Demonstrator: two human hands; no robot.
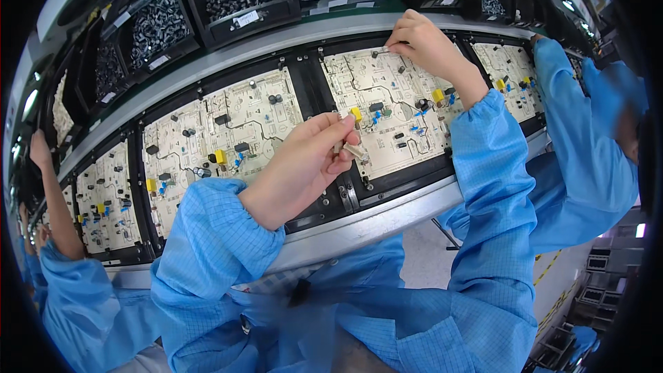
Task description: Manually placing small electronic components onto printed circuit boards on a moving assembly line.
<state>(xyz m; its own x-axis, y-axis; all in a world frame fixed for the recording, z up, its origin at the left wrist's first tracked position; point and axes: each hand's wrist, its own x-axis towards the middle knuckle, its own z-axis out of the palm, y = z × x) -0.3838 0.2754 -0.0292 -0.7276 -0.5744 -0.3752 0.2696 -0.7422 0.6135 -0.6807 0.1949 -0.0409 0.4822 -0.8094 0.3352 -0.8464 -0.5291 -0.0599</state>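
Lying flat inside a black rectangular frame (414,181), likely for steadiness, the cream rectangular circuit board (411,90) meets the bare right hand (423,43) near its far edge; any grasp there is unclear. The bare left hand (300,159) pinches at least 1 small whitish plastic piece (356,151) over its left edge, long axis slanting rightward, nearward.

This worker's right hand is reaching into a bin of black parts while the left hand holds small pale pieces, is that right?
Not quite: the head view shows the right hand at the far part of a cream circuit board. The left hand does hold small pale pieces.
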